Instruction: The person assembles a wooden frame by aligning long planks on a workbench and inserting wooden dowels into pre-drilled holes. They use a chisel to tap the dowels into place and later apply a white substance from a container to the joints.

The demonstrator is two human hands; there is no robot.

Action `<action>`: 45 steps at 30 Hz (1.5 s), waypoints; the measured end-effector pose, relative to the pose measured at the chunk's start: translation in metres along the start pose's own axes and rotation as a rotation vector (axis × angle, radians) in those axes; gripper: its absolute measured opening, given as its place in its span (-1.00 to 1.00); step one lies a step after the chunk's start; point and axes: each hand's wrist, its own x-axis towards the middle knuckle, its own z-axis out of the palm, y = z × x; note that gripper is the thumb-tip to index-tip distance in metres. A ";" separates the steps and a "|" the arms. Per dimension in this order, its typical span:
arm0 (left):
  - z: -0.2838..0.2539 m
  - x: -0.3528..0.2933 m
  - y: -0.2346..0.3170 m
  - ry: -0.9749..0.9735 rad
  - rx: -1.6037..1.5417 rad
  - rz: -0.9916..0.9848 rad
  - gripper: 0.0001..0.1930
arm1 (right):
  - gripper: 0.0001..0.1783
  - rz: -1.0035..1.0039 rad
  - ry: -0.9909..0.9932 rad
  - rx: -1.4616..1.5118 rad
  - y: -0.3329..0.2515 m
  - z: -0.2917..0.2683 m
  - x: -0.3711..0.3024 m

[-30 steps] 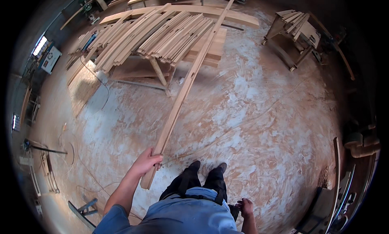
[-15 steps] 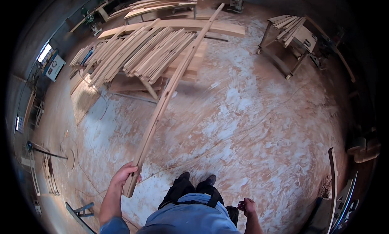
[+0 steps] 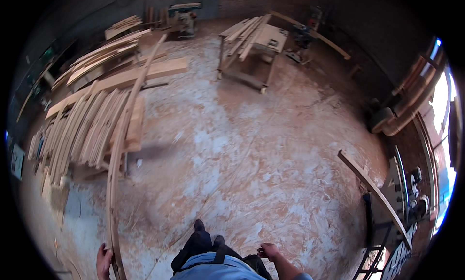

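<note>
A long, narrow wooden board (image 3: 115, 178) stretches from the lower edge up past the stack of wood strips. My left hand (image 3: 104, 261) is closed on it near its lower end, at the board's left side; part of the grip is hidden. My right hand (image 3: 267, 251) hangs beside my body, holding nothing, with the fingers loosely bent and apart. Left of the board, many pale wood strips (image 3: 80, 125) lie side by side on a low support.
A wheeled table (image 3: 266, 40) with several wood pieces stands at the far middle. At the right, a machine bench (image 3: 390, 192) has a long plank (image 3: 370, 183) slanting beside it. A thick pipe (image 3: 411, 105) runs along the right wall. A machine (image 3: 184, 20) stands at the back.
My view has turned to the right, so the stack and wheeled table sit further left. The held board now points more straight ahead, and its lower end has left the picture.
</note>
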 end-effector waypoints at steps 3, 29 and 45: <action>-0.002 0.052 0.011 0.268 0.119 0.157 -0.39 | -0.65 -0.013 -0.002 0.003 -0.033 0.010 0.002; 0.408 0.347 0.411 -0.300 -0.159 0.172 -0.57 | -0.72 -0.223 -0.063 0.068 -0.543 0.094 0.160; 0.498 0.338 0.391 -0.004 -0.133 -0.392 -0.55 | -0.65 -0.650 -0.201 -0.103 -1.116 0.183 0.320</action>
